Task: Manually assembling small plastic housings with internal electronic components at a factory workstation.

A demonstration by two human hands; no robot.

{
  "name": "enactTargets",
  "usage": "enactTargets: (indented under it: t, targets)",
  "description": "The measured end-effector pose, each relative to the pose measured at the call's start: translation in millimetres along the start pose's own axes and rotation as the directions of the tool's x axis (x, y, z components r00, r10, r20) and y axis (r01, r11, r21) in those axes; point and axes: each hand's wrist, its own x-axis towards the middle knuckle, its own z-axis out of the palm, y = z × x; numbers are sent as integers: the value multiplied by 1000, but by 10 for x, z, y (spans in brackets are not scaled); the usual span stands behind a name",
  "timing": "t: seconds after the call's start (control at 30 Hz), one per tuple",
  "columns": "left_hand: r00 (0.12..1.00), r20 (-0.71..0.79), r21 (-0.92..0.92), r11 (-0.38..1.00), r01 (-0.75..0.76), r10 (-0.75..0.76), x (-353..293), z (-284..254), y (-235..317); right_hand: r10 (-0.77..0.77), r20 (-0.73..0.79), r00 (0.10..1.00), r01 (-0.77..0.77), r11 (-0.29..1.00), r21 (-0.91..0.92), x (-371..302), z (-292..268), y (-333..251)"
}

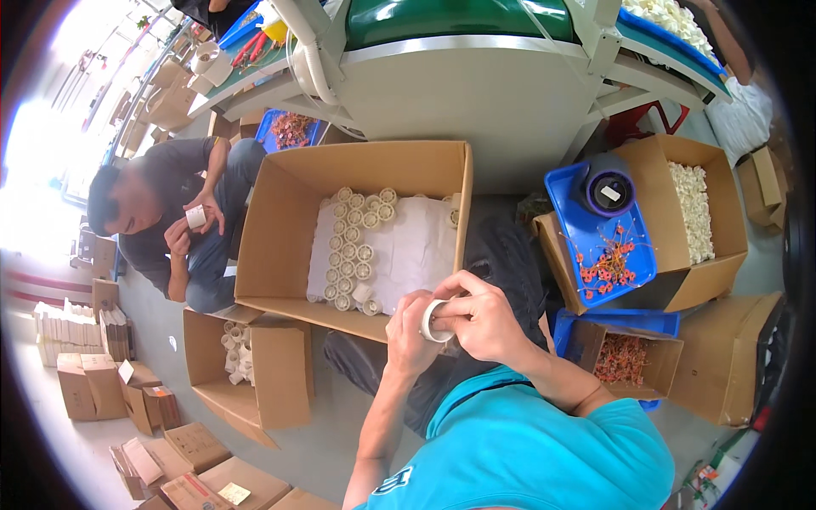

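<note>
Above my lap, a short white plastic cylinder [433, 326] is gripped in my left hand [411, 333], its open end facing my right side. My right hand [486, 318] has its fingers closed together at the cylinder's opening; the fingertips reach inside, and whatever they pinch is hidden. Just beyond my hands stands a large open cardboard box [357, 323]. Several similar white round parts [349, 246] stand in rows on white paper [415, 246] along its left part.
A co-worker [183, 212] sits at left, holding a white cylinder. At right, a blue tray [625, 234] carries orange-red wired parts [612, 263] and a dark round spool [609, 189]. Boxes of white pieces [693, 212] and wired parts [620, 359] flank me. A green-belted conveyor [459, 19] stands ahead.
</note>
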Motion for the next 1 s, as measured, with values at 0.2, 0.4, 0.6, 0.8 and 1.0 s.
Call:
enactTargets:
  t: [0.2,0.4,0.6,0.8,1.0]
  targets:
    - [997,23,28,997,-77,76,145,55,18,-16,-78,997,19,999,39,10,-32,34]
    - [978,210,62,998,-16,3,368,205,15,17,-56,998,-11,994,105,101,-311,294]
    - [992,-27,108,987,-121,124,1688,293,-213,-20,-282,959,8,999,-42,-111,-698,598]
    - [965,-247,68,995,-72,87,3667,462,-526,367,-1,930,-299,755,-584,-970,-459,1621]
    - [882,-431,274,959,-72,189,4910,850,-1115,470,-13,882,-384,705,-596,-1627,-362,1878]
